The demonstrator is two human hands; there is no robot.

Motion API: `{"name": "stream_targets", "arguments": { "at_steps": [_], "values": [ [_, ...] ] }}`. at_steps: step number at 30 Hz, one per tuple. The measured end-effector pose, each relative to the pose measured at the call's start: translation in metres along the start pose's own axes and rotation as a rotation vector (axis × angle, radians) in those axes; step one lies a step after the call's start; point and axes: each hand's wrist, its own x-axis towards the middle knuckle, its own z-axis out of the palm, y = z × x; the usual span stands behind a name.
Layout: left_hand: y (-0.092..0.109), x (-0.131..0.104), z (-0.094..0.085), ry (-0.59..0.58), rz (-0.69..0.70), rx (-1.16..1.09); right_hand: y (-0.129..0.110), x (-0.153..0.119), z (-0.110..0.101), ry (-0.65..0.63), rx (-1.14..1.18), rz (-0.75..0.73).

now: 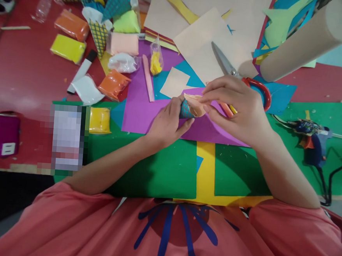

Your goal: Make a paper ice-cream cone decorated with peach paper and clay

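A small blue paper cone (186,110) with a grid pattern is gripped in my left hand (166,122), its wide mouth turned to the right. Thin peach-coloured material (199,109) rims that mouth; whether it is clay or paper I cannot tell. Thumb and fingertips of my right hand (238,109) pinch its upper right edge. Both hands are over a purple sheet (136,118). Just beyond my right hand lie scissors (233,72) with red handles, blades spread apart. A cut peach paper piece (174,82) rests near my left hand.
Packets of coloured clay (68,48) and finished-looking patterned cones (98,31) crowd the upper left. At right are a glue gun (316,140) with its cord and a large paper roll (305,44). A pink stick (148,79) and a marker (83,71) lie left of centre.
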Motion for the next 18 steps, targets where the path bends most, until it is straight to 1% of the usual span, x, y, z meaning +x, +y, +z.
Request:
{"name": "stream_targets", "arguments": {
  "at_steps": [3, 6, 10, 15, 18],
  "values": [
    [-0.003, 0.0, 0.003, 0.034, -0.035, -0.013, 0.003, -0.001, 0.003, -0.004, 0.021, 0.045],
    [-0.005, 0.0, 0.004, 0.051, -0.032, -0.006, 0.004, -0.002, 0.006, -0.009, 0.057, 0.083],
    [-0.004, 0.001, 0.004, 0.038, -0.041, -0.015, 0.005, -0.003, 0.011, -0.004, 0.063, 0.11],
    [-0.003, -0.001, 0.004, 0.011, -0.054, -0.057, 0.002, -0.005, 0.015, -0.033, 0.073, 0.127],
    [-0.004, -0.002, 0.004, 0.014, -0.048, -0.056, 0.002, -0.005, 0.015, -0.05, 0.087, 0.133]
  ]
}}
